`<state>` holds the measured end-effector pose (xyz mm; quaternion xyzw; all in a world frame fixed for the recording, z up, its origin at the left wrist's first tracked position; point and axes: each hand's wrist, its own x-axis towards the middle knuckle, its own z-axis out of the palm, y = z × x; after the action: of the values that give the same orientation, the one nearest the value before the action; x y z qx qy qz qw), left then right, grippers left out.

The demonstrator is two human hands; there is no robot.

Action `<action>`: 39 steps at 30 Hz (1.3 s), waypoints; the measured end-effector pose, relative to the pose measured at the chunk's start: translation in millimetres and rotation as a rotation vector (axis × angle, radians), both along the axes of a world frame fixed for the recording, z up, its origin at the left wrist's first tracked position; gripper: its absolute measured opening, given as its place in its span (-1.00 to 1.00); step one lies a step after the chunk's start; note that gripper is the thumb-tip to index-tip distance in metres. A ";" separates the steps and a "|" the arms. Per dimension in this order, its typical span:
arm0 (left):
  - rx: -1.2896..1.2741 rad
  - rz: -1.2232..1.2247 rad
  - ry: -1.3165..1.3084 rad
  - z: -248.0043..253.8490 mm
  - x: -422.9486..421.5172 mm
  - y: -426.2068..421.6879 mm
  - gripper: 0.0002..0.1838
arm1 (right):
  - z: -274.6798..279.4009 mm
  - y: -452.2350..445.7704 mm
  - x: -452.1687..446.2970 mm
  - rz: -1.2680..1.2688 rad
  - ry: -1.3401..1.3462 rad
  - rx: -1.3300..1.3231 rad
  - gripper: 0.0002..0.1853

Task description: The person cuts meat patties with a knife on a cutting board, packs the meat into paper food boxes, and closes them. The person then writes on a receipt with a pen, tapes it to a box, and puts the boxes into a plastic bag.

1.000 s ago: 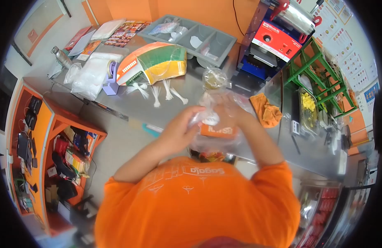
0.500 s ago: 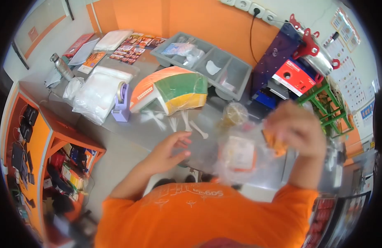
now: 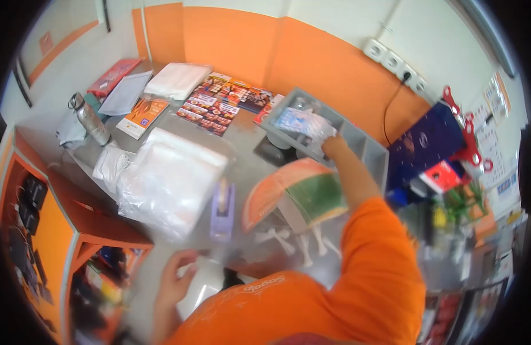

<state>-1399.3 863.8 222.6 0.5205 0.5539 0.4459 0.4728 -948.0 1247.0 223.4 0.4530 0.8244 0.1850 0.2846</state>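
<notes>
My right hand (image 3: 333,147) reaches into the grey divided bin (image 3: 383,158), beside a clear packet with blue and white contents (image 3: 306,123). Its fingertips are hidden, so any grip cannot be made out. My left hand (image 3: 178,278) is low at the table's front edge, fingers curved and apart, holding nothing visible. A white surface (image 3: 203,283) shows beside it. Between my hands are a purple tape dispenser (image 3: 222,214), a wrapped orange, green and white pack (image 3: 311,195) and several white bundled ties (image 3: 306,247), slightly blurred.
Clear-wrapped white bags (image 3: 167,181) lie left of the dispenser. Behind them are printed menus (image 3: 214,106), an orange leaflet (image 3: 142,117) and a metal bottle (image 3: 91,121). A dark blue machine (image 3: 426,141) stands right of the bin. An orange shelf unit (image 3: 64,201) is at the left.
The view has swung left. My right hand has moved from near the orange cloth to the grey bin. My left hand, earlier at the bagged box, is now away from it and lower in view.
</notes>
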 end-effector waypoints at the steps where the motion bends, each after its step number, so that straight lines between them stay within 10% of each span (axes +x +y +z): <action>1: -0.007 0.041 -0.006 1.4 -15.9 -0.7 -0.69 | -1.1 6.6 -5.2 -0.065 -0.048 -0.012 -0.75; 29: 0.052 -0.368 -0.018 14.2 8.0 94.0 -0.72 | 30.7 -32.4 20.1 0.046 0.596 0.329 -0.87; 39: 0.135 -0.488 -0.073 17.4 30.0 85.4 -0.72 | 204.1 -56.6 8.7 -0.342 0.838 0.389 -0.80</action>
<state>-1369.3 949.2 239.9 0.6525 0.3634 0.3732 0.5503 -939.3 1190.4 427.5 0.6620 0.7320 0.0881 -0.1351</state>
